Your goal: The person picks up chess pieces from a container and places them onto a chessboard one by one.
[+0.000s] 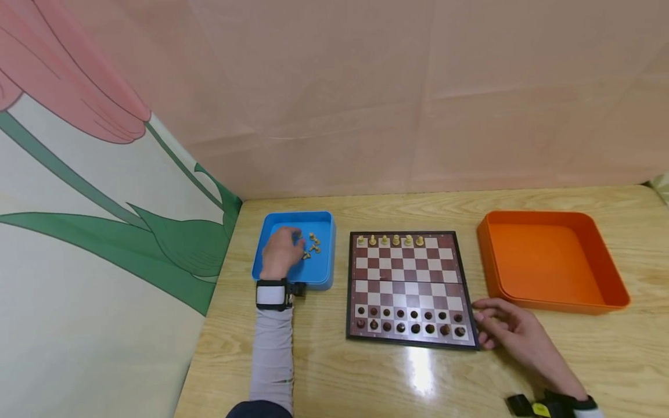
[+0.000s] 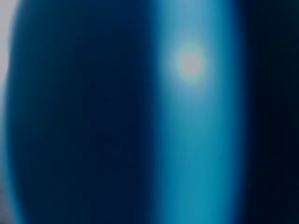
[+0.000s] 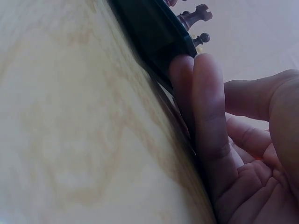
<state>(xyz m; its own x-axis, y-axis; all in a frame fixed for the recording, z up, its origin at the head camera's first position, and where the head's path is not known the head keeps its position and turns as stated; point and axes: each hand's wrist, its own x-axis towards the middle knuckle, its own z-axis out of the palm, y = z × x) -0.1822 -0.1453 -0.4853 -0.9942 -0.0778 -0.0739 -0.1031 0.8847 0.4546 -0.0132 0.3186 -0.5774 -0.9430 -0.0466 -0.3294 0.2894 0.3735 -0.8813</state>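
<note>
Overhead: left hand (image 1: 282, 251) reaches down into blue tray (image 1: 324, 276), over the pale chess pieces (image 1: 313, 244); grip unclear.
Left wrist: blue blur only. Right wrist: right hand (image 3: 243, 140), fingers straight, presses chessboard (image 3: 154, 37) edge. No readable writing.

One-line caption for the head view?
Left hand reaches into blue tray of pale chess pieces; right hand steadies chessboard.
</note>
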